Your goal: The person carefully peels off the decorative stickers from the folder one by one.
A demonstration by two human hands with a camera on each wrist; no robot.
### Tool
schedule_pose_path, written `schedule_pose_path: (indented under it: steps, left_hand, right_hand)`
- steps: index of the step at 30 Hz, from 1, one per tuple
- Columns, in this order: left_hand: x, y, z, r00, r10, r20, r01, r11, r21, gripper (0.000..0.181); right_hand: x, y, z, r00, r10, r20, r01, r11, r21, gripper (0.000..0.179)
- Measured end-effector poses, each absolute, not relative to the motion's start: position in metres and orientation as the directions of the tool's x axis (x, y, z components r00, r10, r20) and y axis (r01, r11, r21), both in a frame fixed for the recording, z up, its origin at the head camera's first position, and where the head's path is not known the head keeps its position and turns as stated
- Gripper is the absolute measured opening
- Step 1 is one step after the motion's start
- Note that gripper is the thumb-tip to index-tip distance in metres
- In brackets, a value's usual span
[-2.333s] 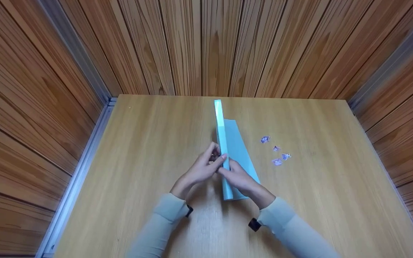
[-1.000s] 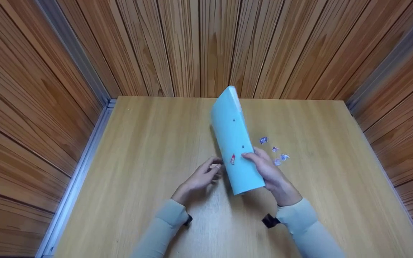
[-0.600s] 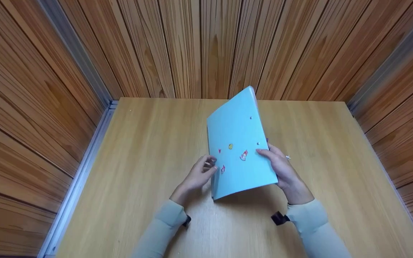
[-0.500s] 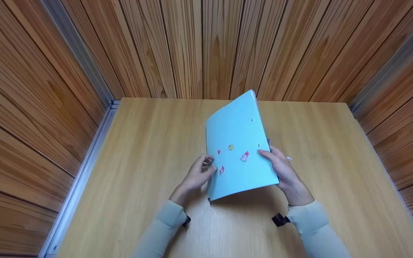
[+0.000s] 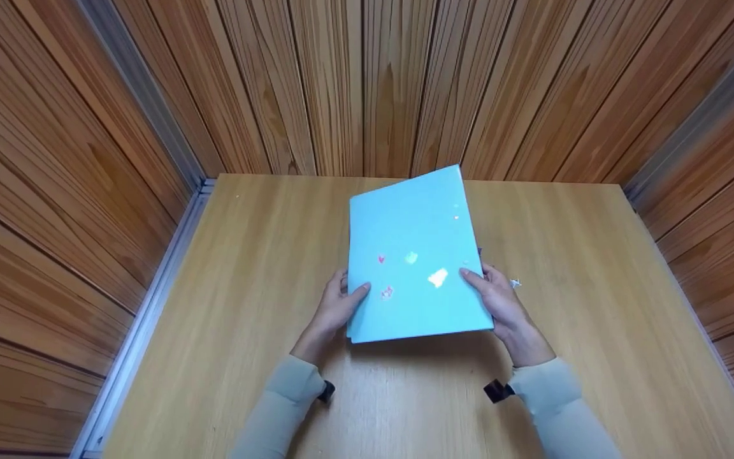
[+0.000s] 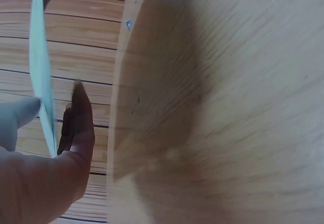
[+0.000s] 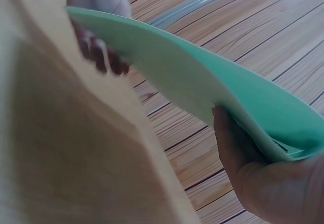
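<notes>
Light-blue, thin rectangular folder (image 5: pixel 405 233) with small stickers (image 5: pixel 438 277) was tilted above the light-wood counter (image 5: pixel 405 408), sides gripped by left hand (image 5: pixel 331 309) and right hand (image 5: pixel 506 303). Left fingertips (image 6: pixel 81 102) stood off its back, so that side could slip. Covers (image 7: pixel 177 67) bowed apart, could splay. Small whitish-blue piece (image 5: pixel 515 283) beside right hand risked a knock.

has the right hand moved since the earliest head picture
Yes: in the head view, the right hand has shifted to the right, nearer the right edge of the table, and grips the right side of the blue folder.
</notes>
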State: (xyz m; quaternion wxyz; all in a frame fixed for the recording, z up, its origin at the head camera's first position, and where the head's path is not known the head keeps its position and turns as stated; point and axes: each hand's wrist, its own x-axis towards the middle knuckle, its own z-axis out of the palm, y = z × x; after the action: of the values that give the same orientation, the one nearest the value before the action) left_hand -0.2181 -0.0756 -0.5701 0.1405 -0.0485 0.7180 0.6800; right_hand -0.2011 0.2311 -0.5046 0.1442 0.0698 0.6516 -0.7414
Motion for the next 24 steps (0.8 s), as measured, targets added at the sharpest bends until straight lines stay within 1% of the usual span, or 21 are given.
schedule_pose_path:
  steps: [7, 11, 16, 19, 24]
  left_hand:
    - [-0.22, -0.076, -0.566, -0.977, 0.083, -0.198, -0.189, 0.098, 0.977, 0.07]
    - [-0.218, -0.074, -0.564, -0.989, 0.079, -0.123, -0.113, 0.119, 0.986, 0.062]
    - [-0.215, -0.07, -0.565, -0.995, 0.047, -0.086, -0.071, 0.263, 0.962, 0.058]
    - [-0.214, -0.067, -0.567, -0.997, 0.026, -0.069, -0.055, 0.349, 0.935, 0.059]
    - [-0.215, -0.061, -0.57, -1.0, 0.002, -0.016, -0.013, 0.458, 0.889, 0.062]
  right_hand:
    - [-0.205, 0.234, -0.517, -0.952, -0.122, -0.281, 0.293, -0.086, -0.952, 0.054]
    - [-0.205, 0.233, -0.524, -0.963, -0.082, -0.257, 0.258, 0.0, -0.966, 0.052]
    - [-0.203, 0.227, -0.534, -0.984, -0.043, -0.171, 0.161, 0.18, -0.97, 0.047]
    - [-0.201, 0.223, -0.54, -0.989, -0.053, -0.137, 0.12, 0.237, -0.964, 0.049]
    - [-0.198, 0.219, -0.548, -0.989, -0.083, -0.121, 0.088, 0.324, -0.942, 0.057]
